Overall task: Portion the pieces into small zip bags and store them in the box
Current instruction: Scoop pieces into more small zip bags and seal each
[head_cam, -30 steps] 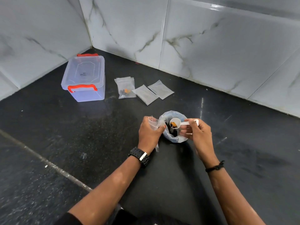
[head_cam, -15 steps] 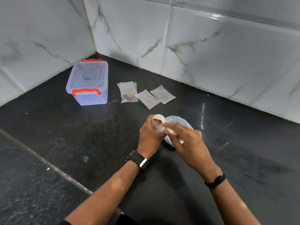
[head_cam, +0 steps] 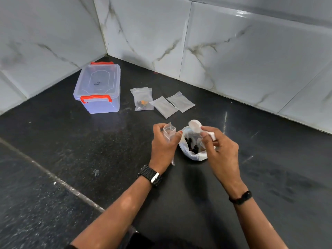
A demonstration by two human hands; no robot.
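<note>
My left hand (head_cam: pixel 164 144) grips a small clear zip bag (head_cam: pixel 169 131) upright, its mouth held open at the top. Just right of it, my right hand (head_cam: pixel 220 150) pinches the handle of a white scoop (head_cam: pixel 195 125), whose bowl looks empty and hangs above the white supply bag (head_cam: pixel 195 155) of dark pieces on the counter. A filled zip bag (head_cam: pixel 142 99) with dark and orange pieces lies farther back. Two flat empty zip bags (head_cam: pixel 164 106) (head_cam: pixel 180 101) lie beside it. The clear storage box (head_cam: pixel 98 87) with red latches stands shut at the back left.
Black stone counter (head_cam: pixel 89 159) with a pale seam running diagonally at the left. Marble-tiled walls (head_cam: pixel 233 51) meet in a corner behind the box. A dark object sits at the bottom edge between my arms.
The scoop held pieces over the supply bag, tipped over the small bag's mouth, and has now swung back right, empty. My left hand kept the small bag open throughout.
</note>
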